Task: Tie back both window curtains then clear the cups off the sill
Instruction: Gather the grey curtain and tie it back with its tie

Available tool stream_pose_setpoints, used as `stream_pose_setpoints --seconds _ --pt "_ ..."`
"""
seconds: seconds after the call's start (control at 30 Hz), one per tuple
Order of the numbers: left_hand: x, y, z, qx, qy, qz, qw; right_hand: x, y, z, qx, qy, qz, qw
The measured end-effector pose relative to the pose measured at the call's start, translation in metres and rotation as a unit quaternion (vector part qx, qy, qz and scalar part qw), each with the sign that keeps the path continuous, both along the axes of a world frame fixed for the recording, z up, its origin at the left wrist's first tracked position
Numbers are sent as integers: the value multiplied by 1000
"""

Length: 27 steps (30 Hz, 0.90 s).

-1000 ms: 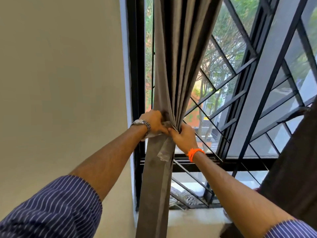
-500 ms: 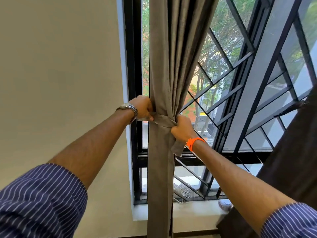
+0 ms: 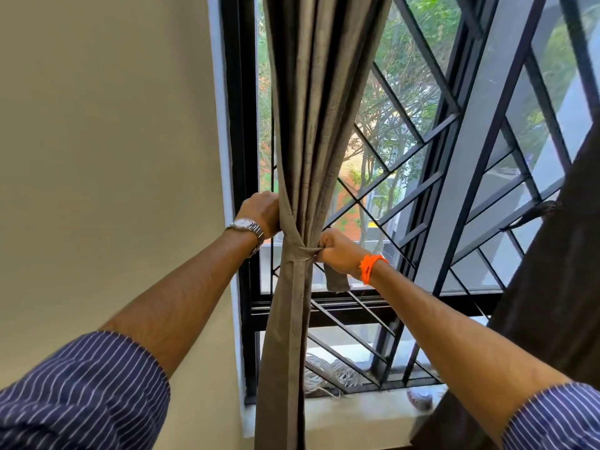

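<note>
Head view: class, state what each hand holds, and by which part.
The right hand grips the tie-back band near its free end, right of the grey curtain. The left hand holds that curtain's left edge, just above the band.

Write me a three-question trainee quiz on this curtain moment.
1. True or false: the tie is wrapped round the grey curtain.
2. Fill in: the left hand is at the grey curtain's ___ edge.
3. The tie's loose end hangs just below which hand? A. left hand B. right hand C. neither

Key: 1 true; 2 left; 3 B.
</note>
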<state>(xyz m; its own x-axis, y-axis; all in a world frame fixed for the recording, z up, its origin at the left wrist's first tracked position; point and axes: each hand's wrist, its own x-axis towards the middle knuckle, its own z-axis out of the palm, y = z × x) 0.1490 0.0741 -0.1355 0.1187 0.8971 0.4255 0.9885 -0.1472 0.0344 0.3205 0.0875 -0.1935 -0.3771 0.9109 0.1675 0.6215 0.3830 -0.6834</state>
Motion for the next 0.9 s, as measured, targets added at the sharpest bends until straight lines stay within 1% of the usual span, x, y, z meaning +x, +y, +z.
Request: stream_pose_setpoints --seconds 0.1,0.13,0.17,0.2,0.23,0.27,0.3,0.37,0.4,0.47,0.53,0.57,0.6,0.63,0.67,0.7,0.73,0.8,0.87,0.9 --pt "3 11 -7 -9 -18 -26 999 6 16 -7 -34 -15 38 999" --pt "4 17 -8 -10 -37 -34 999 9 19 -8 -42 -10 34 998" --pt "3 25 -9 -12 -75 -39 996 12 18 -8 -43 2 26 999" --pt "3 32 -11 -22 -122 -41 992 14 9 -4 -41 32 16 999" --pt "4 34 -10 -50 -175 -48 982 15 0 1 -39 69 3 997" --pt "6 35 -9 -89 -231 -63 967 17 -2 2 -38 111 -7 993" --pt "12 30 -7 -122 -314 -103 936 19 -2 1 -33 156 -15 987" --pt "27 18 0 -141 -411 -134 891 18 -2 0 -30 232 -46 971" --pt "37 12 4 -161 -408 -166 883 18 -5 3 -40 257 -67 963" --pt "53 1 10 -166 -382 -210 884 17 -10 7 -73 301 -98 946" --pt "57 0 10 -182 -387 -227 875 18 -17 9 -123 340 -120 925" --pt "54 3 8 -204 -425 -226 853 21 -15 9 -142 362 -131 912" --pt "50 6 6 -220 -444 -211 842 24 -15 9 -155 371 -146 904" --pt "44 9 3 -233 -431 -206 847 28 -13 8 -149 369 -159 904" --pt "40 12 -1 -246 -418 -208 849 30 -13 9 -139 342 -175 913" --pt "36 16 -6 -256 -423 -211 843 32 -10 8 -107 298 -188 930" --pt "35 20 -11 -262 -445 -212 830 32 -12 11 -67 230 -203 949" --pt "38 26 -16 -261 -523 -202 786 32 -14 12 9 115 -225 967" --pt "46 27 -17 -258 -579 -186 750 32 -19 11 76 43 -257 963" --pt "49 27 -17 -259 -592 -184 741 32 -24 12 109 12 -259 960"
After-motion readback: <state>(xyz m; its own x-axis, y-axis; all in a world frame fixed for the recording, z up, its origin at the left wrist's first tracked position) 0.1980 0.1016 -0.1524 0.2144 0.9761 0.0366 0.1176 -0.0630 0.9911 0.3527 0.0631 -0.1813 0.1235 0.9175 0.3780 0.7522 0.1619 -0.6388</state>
